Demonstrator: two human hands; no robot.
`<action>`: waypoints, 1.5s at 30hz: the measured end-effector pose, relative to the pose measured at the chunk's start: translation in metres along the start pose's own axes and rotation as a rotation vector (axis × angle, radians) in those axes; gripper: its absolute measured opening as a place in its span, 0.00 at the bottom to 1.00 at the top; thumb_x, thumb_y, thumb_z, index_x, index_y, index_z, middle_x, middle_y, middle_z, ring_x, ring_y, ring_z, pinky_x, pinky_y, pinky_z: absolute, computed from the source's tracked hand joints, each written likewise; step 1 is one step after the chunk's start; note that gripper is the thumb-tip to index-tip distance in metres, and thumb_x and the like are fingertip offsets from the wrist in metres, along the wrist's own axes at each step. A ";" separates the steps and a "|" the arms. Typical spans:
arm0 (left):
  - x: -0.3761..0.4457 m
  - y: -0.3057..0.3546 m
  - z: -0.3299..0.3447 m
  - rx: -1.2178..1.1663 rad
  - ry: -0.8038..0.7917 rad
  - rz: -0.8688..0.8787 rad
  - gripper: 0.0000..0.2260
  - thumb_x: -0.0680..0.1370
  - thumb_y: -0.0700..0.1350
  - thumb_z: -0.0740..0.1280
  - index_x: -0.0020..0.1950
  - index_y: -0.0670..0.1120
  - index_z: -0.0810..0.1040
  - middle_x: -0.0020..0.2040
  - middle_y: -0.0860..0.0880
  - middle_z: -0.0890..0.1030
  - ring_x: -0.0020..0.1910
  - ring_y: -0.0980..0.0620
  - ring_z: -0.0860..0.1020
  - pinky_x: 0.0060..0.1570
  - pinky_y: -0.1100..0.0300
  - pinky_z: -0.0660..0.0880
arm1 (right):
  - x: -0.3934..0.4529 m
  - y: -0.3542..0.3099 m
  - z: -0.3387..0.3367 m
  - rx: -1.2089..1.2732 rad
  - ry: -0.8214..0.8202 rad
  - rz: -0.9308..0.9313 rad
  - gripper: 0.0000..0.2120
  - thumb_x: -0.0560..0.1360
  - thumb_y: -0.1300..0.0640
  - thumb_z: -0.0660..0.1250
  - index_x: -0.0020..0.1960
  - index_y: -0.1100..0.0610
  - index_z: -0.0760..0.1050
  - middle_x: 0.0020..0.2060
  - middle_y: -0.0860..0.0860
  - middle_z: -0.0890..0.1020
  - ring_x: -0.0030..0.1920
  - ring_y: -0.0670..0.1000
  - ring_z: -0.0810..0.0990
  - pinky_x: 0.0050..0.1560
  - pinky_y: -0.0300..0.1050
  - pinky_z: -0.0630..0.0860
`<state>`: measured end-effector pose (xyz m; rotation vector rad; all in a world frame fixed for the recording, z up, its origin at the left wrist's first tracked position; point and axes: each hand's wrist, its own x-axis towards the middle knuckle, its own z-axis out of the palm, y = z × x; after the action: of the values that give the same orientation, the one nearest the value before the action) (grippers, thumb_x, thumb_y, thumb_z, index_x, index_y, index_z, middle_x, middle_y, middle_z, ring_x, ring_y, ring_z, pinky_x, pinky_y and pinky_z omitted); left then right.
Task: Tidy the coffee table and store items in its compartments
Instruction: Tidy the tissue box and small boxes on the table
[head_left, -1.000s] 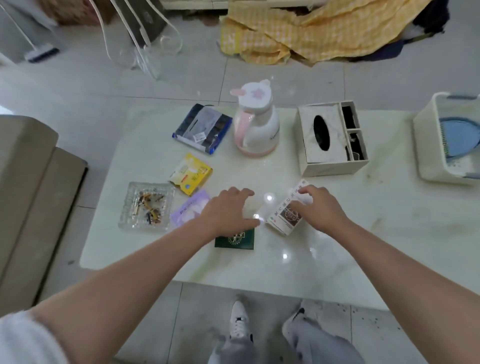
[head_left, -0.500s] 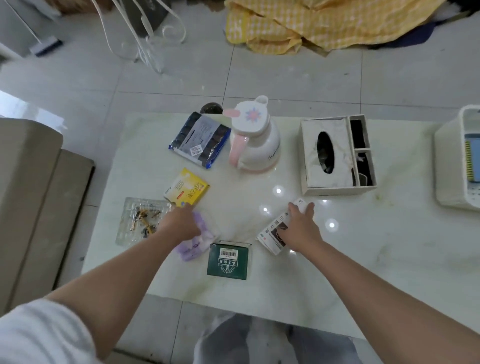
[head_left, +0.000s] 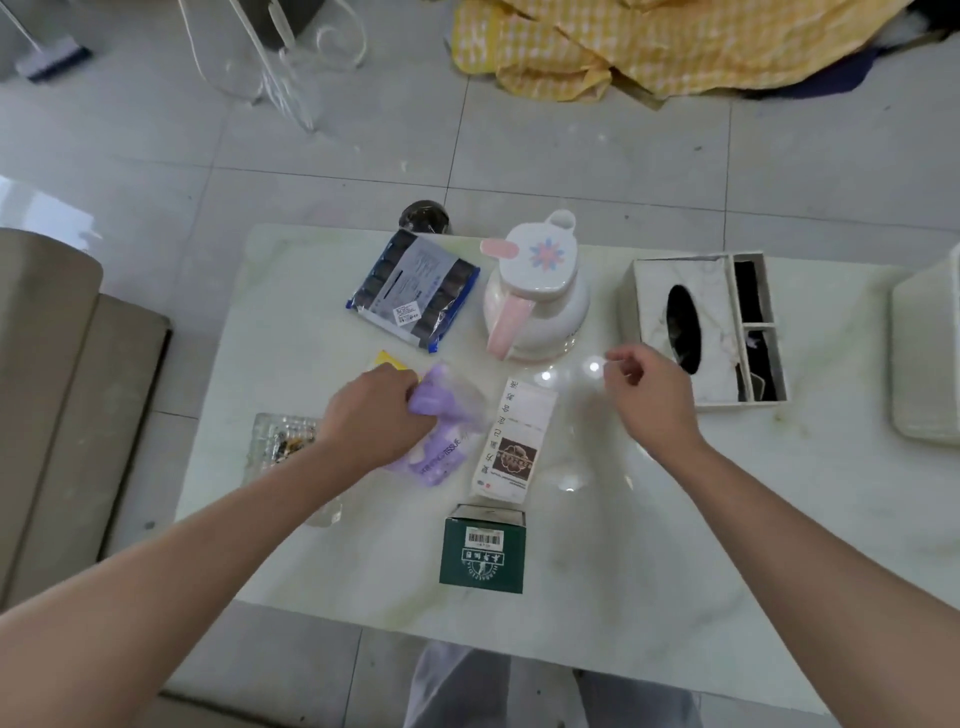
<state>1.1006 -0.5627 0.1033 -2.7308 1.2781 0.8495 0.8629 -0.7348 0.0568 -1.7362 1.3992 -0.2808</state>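
My left hand (head_left: 371, 421) grips a purple tissue pack (head_left: 441, 441) lifted slightly over the white marble coffee table (head_left: 649, 545). It hides most of a yellow packet (head_left: 388, 359). My right hand (head_left: 652, 400) hovers loosely curled and empty, right of a white medicine box (head_left: 514, 441) that lies flat. A green box (head_left: 483, 553) stands near the front edge. A clear glass ashtray (head_left: 283, 441) with butts sits left, partly behind my forearm.
A dark-blue wrapped pack (head_left: 413, 291) and a white-pink kettle (head_left: 535, 291) sit toward the back, a dark jar (head_left: 425, 218) behind them. A tissue box organiser (head_left: 711, 332) stands right, a white basket (head_left: 924, 358) at the far right. A sofa (head_left: 57, 395) flanks the left.
My left hand closed on the purple tissue pack and raised it. My right hand let go of the white medicine box and pulled away to the right; the box now lies straighter.
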 end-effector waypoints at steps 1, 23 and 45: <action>-0.002 0.016 -0.007 -0.029 0.009 0.032 0.11 0.76 0.53 0.63 0.37 0.48 0.72 0.41 0.49 0.75 0.40 0.45 0.75 0.38 0.56 0.68 | 0.007 -0.001 -0.014 0.004 0.083 0.004 0.08 0.77 0.58 0.65 0.54 0.56 0.80 0.41 0.48 0.81 0.41 0.49 0.80 0.42 0.40 0.73; 0.055 0.235 0.027 -0.637 -0.177 -0.118 0.08 0.74 0.47 0.64 0.41 0.43 0.79 0.37 0.44 0.85 0.35 0.43 0.85 0.36 0.54 0.81 | 0.044 0.056 -0.142 0.460 0.044 0.180 0.11 0.79 0.50 0.65 0.52 0.58 0.77 0.38 0.54 0.81 0.35 0.50 0.79 0.43 0.48 0.75; 0.086 0.253 0.078 -0.984 -0.265 -0.262 0.30 0.73 0.72 0.50 0.58 0.54 0.79 0.61 0.49 0.80 0.63 0.46 0.77 0.67 0.46 0.70 | 0.057 0.047 -0.109 0.093 -0.292 -0.014 0.14 0.80 0.54 0.62 0.64 0.53 0.78 0.56 0.49 0.82 0.54 0.49 0.80 0.56 0.44 0.74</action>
<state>0.9279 -0.7747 0.0495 -3.0937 0.4640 2.1449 0.7804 -0.8369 0.0687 -1.6371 1.1449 -0.0927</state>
